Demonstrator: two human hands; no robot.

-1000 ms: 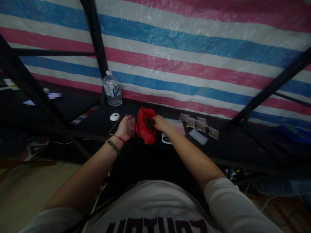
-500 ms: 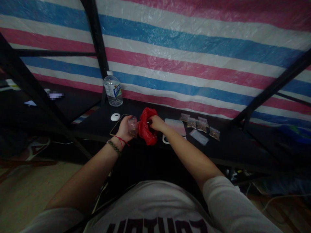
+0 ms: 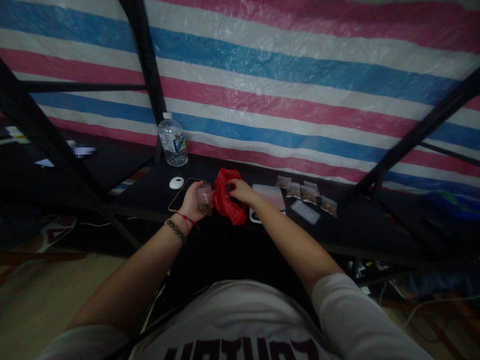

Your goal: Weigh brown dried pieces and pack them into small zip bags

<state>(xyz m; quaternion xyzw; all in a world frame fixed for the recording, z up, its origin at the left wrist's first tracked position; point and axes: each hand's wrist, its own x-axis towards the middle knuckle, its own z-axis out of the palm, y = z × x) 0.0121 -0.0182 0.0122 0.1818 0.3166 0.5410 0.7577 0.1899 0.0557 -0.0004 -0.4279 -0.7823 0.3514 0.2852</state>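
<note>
My left hand is closed around a small clear plastic bag with dark bits inside, held just above the black table. A crumpled red plastic bag lies right beside it. My right hand rests on the red bag's top with fingers pinched on its edge. Beads and a red string circle my left wrist.
Several small filled clear bags and an empty one lie to the right. A pale scale sits under my right forearm. A phone, a white round object and a water bottle stand left. Black frame poles cross the striped tarp.
The red bag was open with my right hand in its dark contents; now it is bunched up and my right hand grips its top. The small bag has moved closer to it.
</note>
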